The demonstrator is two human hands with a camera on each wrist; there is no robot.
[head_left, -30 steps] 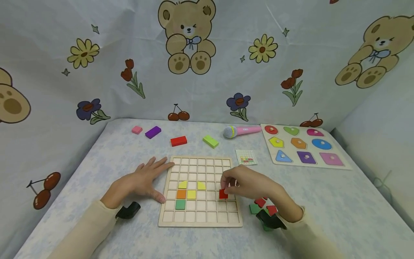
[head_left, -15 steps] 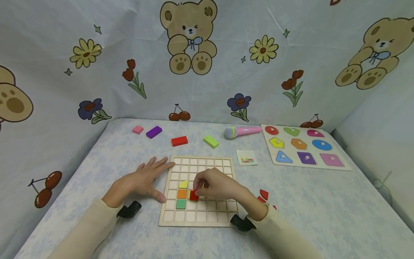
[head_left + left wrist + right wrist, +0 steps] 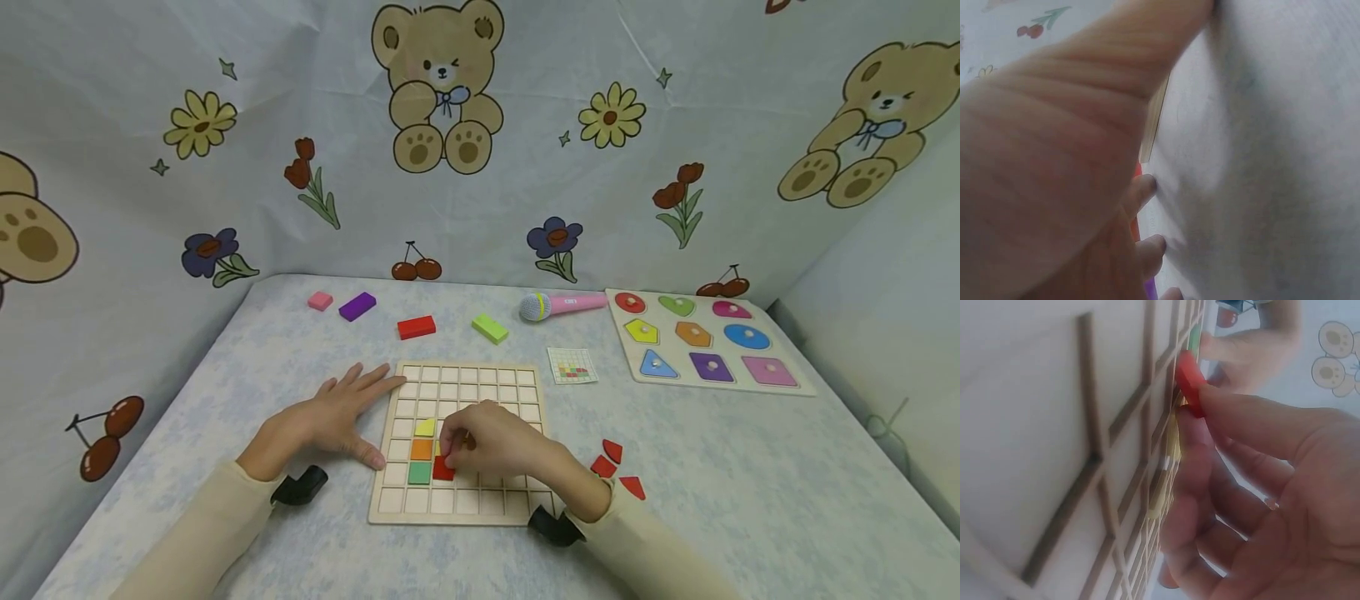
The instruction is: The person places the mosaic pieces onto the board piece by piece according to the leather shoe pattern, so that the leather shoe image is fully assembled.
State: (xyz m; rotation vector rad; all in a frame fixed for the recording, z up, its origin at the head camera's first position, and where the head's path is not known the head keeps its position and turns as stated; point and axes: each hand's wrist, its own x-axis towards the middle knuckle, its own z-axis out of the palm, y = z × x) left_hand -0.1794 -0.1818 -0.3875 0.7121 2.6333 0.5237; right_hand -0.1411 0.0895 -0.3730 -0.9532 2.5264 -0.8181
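Observation:
A wooden grid board (image 3: 480, 502) lies on the table. My left hand (image 3: 330, 423) rests at its left edge with the fingers spread and straight. My right hand (image 3: 498, 443) is over the middle of the board. Its thumb and index finger pinch a red square tile (image 3: 1191, 384), held tilted close over the grid in the right wrist view. The red tile sits right of a green tile (image 3: 419, 473) in the head view. Above the green one are an orange tile (image 3: 422, 449) and a yellow tile (image 3: 424, 427). The right hand mostly hides further yellow tiles.
Several red pieces (image 3: 603, 467) lie right of the board, partly near the right sleeve. A small pattern card (image 3: 572, 366), a pink microphone (image 3: 562, 305) and a shape puzzle (image 3: 705, 340) stand farther back. A red block (image 3: 416, 327) and a lime block (image 3: 490, 328) lie behind the board.
My right hand has carried the red tile leftward across the board, then slightly toward the near side, beside the green tile. The left hand has stayed at the board's edge.

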